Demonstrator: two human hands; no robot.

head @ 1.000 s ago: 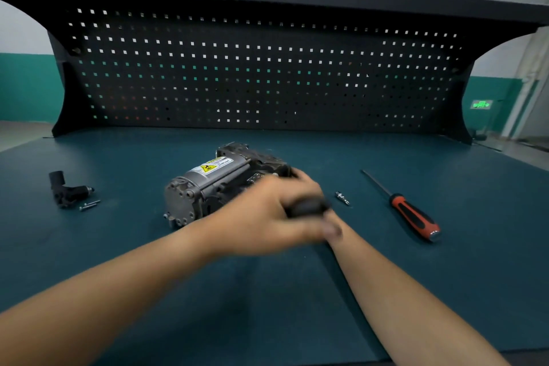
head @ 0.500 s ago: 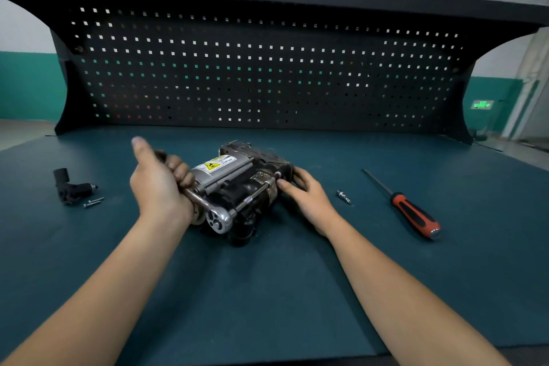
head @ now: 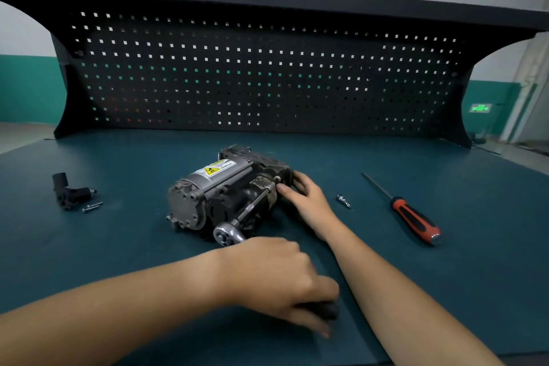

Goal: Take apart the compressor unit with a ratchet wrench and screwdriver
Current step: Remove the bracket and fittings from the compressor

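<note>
The grey and black compressor unit (head: 225, 190) lies on its side in the middle of the bench, a yellow warning label on top. A ratchet wrench (head: 228, 235) with a long extension bar reaches up into the unit's right end. My left hand (head: 276, 276) grips the wrench's dark handle, which points toward the near right. My right hand (head: 306, 197) rests against the unit's right end, its fingers beside the socket. A red and black screwdriver (head: 413, 218) lies to the right.
A black removed part (head: 69, 192) and two loose bolts (head: 92, 206) lie at the far left. A small metal fitting (head: 343, 200) sits between my right hand and the screwdriver. A black pegboard (head: 261, 77) closes off the back of the green bench mat (head: 118, 246).
My left hand has swung the ratchet handle from the upper left of the unit down and round to the near right. My right hand has stayed at the unit's right end.
</note>
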